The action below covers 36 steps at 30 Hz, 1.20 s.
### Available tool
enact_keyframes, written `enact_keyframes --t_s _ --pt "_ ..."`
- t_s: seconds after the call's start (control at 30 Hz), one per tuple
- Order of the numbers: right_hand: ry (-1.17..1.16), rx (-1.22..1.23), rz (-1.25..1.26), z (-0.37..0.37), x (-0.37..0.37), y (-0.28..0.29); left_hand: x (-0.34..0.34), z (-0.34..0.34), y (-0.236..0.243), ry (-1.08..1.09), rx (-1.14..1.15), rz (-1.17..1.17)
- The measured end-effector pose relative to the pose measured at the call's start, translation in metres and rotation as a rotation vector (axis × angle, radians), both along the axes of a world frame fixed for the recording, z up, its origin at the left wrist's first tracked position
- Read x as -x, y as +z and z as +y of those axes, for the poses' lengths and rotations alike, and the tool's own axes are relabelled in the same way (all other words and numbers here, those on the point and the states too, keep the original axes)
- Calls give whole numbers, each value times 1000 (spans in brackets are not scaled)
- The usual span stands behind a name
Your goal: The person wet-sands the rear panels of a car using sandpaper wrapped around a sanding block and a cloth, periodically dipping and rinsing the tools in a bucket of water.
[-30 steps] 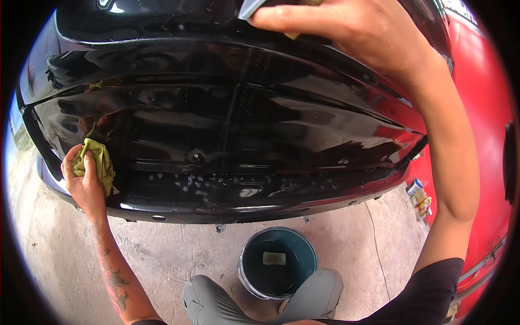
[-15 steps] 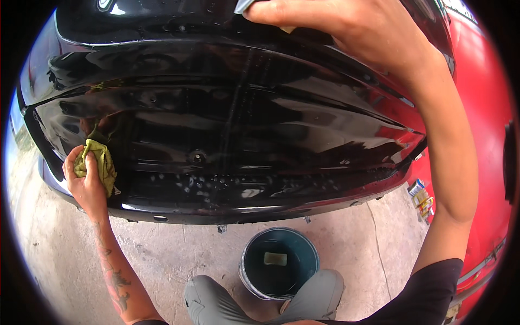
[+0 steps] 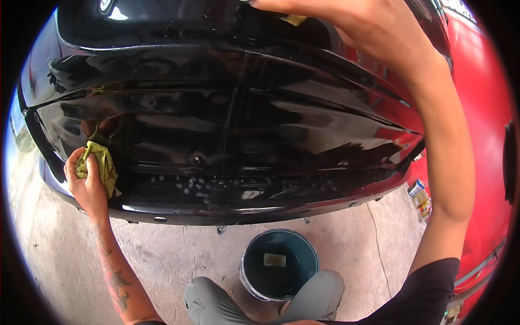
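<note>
A glossy black car body panel (image 3: 179, 116) with water drops on it spans the view in front of me. At its left, my left hand (image 3: 86, 179) is closed around a crumpled yellow-green cloth (image 3: 100, 168), which rests against the panel. My right hand (image 3: 352, 16) reaches over the panel's far part, and the top of the picture cuts off its fingers. Beneath that hand shows a small yellow piece (image 3: 295, 20) of something it presses on the panel; its kind is hard to make out.
A dark bucket (image 3: 246, 271) of water stands on the concrete floor (image 3: 157, 244) between my knees, a pale rectangular block in it. Red car bodywork (image 3: 482, 135) rises at the right. Small containers (image 3: 420, 197) sit beside it. A crack or thin line runs along the floor.
My right hand has slid slightly farther up toward the top of the picture; the grey corner at its fingertips has nearly left view. My left hand and the cloth have barely moved.
</note>
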State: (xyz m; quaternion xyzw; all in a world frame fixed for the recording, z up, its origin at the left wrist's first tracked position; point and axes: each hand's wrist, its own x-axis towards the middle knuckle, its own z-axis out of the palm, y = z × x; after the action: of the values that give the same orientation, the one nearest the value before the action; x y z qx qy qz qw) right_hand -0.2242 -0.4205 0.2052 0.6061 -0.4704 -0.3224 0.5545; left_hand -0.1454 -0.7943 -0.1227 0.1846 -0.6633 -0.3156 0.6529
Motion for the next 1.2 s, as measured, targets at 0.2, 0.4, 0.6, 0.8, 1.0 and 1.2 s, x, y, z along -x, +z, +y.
enact_keyframes --t_s 0.2,0.4,0.6,0.8,1.0,1.2 --pt "30 -2 -52 6 6 -8 1 -1 -1 -10 -7 9" --pt "83 -38 -138 12 20 -9 1 -1 -2 -15 -21 11" --pt "164 -68 -120 -8 16 -8 0 0 0 -11 -15 2" --pt "-12 -39 -109 0 11 -10 0 1 0 -3 -11 -16" --pt "83 -57 81 -1 13 -6 0 -1 -1 -13 -8 -5" --pt "132 -86 124 -1 25 -1 1 -4 -4 9 12 -17"
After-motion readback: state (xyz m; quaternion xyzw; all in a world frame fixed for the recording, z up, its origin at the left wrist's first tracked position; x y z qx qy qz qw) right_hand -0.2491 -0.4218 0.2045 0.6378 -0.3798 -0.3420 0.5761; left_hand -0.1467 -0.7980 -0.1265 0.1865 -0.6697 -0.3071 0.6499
